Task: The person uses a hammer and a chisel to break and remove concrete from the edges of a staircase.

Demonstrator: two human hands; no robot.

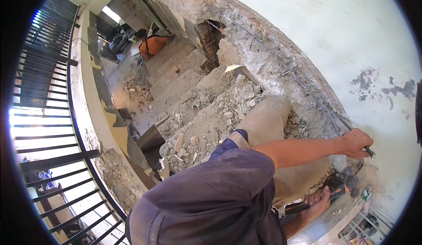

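My left hand [355,142] is wrapped round a dark metal chisel [344,122], whose struck end sticks out past the fist. The far end points along the broken edge of the wall [303,84], where thin reinforcing bars are exposed; whether the tip touches is unclear. Lower down, my right hand [317,202] grips the black and orange handle of a hammer [336,194]. The hammer's head is blurred, below my left hand and apart from the chisel. My bent, trousered leg [268,117] lies beside the broken concrete.
Rubble [220,104] covers the stairs [171,84] leading down. Black railings [48,128] run along the left. Another person [154,45] in orange is low down at the far end. A hole [212,41] with bare bars opens in the wall; a metal rack [367,227] stands lower right.
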